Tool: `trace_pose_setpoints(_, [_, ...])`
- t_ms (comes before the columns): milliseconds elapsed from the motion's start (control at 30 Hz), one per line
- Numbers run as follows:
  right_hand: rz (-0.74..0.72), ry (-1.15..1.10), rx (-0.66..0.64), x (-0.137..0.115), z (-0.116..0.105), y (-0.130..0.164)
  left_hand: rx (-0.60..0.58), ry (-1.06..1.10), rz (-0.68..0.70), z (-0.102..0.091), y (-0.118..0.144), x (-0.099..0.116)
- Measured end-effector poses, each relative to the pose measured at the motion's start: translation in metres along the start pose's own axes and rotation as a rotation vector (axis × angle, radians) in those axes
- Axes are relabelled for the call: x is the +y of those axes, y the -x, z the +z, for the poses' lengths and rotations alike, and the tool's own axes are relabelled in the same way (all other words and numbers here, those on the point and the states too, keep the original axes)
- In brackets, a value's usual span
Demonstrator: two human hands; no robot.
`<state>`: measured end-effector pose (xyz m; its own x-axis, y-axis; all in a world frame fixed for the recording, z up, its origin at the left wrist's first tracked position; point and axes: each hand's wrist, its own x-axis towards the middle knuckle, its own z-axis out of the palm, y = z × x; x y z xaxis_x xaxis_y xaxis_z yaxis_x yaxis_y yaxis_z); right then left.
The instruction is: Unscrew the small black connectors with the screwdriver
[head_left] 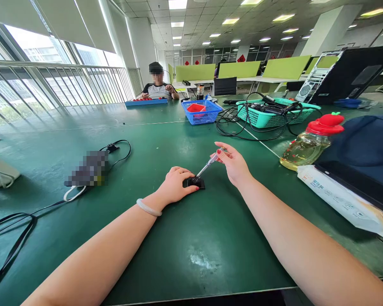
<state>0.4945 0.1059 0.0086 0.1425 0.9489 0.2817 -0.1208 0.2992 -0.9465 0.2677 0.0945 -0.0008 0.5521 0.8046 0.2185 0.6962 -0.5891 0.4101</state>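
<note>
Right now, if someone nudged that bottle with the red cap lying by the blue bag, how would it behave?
The bottle lies on its side on the table, so it would probably roll. Its yellowish liquid would likely slosh and add weight. The clear, smooth wall may be slippery to grip.

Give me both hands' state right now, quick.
Left hand: fingers curled, pressing down on the small black part on the green table.
Right hand: closed on the clear-handled screwdriver, tip at the part.
</note>
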Motion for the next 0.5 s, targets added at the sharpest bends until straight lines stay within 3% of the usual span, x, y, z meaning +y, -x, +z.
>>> trace_pose_setpoints(500, [0.108,-0.064,0.013,0.0099,-0.003,-0.0019,0.003,-0.005,0.006,0.0009,0.0002,-0.0007])
